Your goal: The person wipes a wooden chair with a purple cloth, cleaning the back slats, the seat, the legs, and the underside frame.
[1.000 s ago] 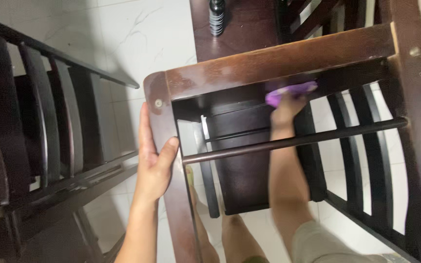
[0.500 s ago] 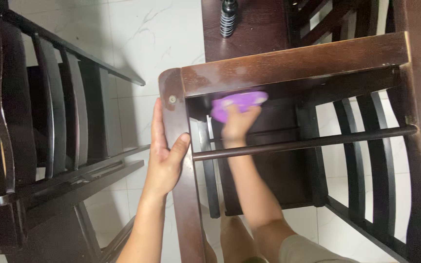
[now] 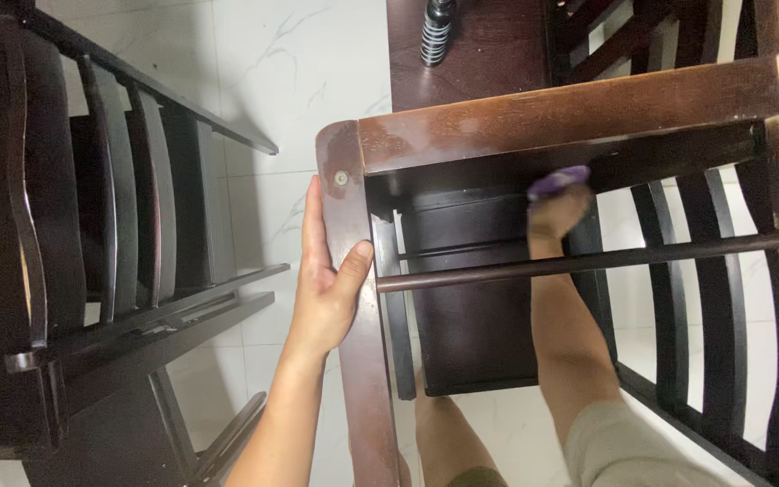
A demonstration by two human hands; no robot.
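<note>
Left hand (image 3: pixel 326 271): at about 7 o'clock, wrapped around the chair leg (image 3: pixel 353 298), thumb on the inner face, fingers flat along the outer side.
Right hand (image 3: pixel 556 216): reaching under the rung (image 3: pixel 588 261), closed on a purple cloth (image 3: pixel 559 181).
Cloth: bunched small, pressed up against the dark underside of the rail (image 3: pixel 570 104), toward 1 o'clock.
Chair: tipped over, dark brown wood, rail top worn pale and scuffed.
Risk: if the steadying grip slackens, the chair could swing or slide on the smooth floor (image 3: pixel 272 81); the forearm under the rung could get knocked.
Far: striped bottle (image 3: pixel 436 32) on the desk (image 3: pixel 480 54), at 12 o'clock.
</note>
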